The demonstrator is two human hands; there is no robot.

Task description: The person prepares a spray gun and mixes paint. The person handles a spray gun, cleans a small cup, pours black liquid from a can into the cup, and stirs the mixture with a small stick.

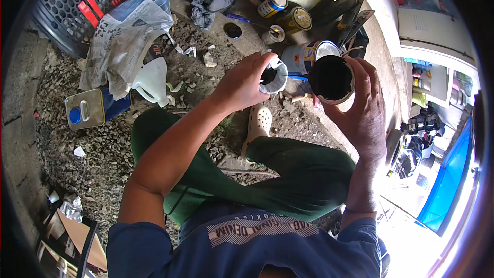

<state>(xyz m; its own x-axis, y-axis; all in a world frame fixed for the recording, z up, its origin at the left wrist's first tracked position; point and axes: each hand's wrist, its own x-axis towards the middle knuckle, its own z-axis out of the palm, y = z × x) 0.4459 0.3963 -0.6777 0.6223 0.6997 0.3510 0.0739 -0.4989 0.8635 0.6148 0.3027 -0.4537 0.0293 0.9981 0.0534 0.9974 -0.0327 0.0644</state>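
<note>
My left hand (241, 83) is closed around a small white plastic cup (279, 79) with something black inside. Close beside it, my right hand (364, 110) grips an open round can (332, 78) by its sides, thumb below and fingers above. The can's inside looks black, and its rim is smeared. A thin blue strip (297, 76) shows between cup and can; I cannot tell what it belongs to. Just behind the can stands a larger paint tin (297, 58) with a pale lid.
More paint tins (272, 5) and a small pot (274, 34) stand beyond my hands, near a black round lid (233, 31). To the left lie newspaper (128, 36), a white plastic jug (152, 80) and a metal canister (85, 109) on gravel. A crate (77, 10) stands far left.
</note>
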